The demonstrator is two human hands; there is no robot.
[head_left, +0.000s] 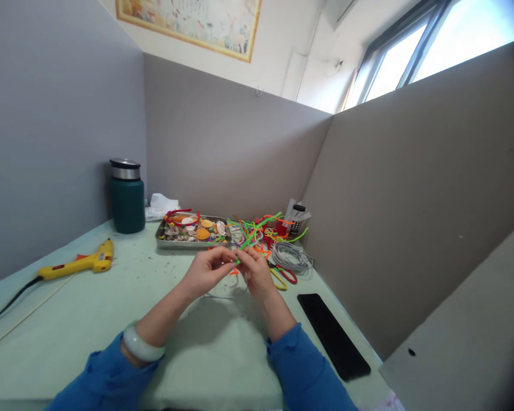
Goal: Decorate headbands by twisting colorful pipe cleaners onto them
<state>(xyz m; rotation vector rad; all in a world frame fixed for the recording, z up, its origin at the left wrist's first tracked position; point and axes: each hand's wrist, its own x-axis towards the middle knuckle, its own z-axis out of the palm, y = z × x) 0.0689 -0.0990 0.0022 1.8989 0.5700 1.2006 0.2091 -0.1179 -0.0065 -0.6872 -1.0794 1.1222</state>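
Note:
A bright green pipe cleaner (257,230) is pinched between my two hands above the table. My left hand (208,270) closes its thumb and fingertips on the lower end, where a bit of green shows. Close beside it, my right hand (254,270) also grips the pipe cleaner, and a long part slants up and to the right beyond its fingers. The fingertips partly hide how that end is bent. Just past my right hand lie scissors (290,276) with red and yellow handles, partly covered by the hand.
A metal tray (184,245) of shells and beads stands behind my hands. Right of it are piled colourful pipe cleaners (268,233) and a grey wire coil (290,257). A yellow glue gun (77,265), a green flask (127,204) and a black flat object (333,335) lie around. Partitions enclose the table.

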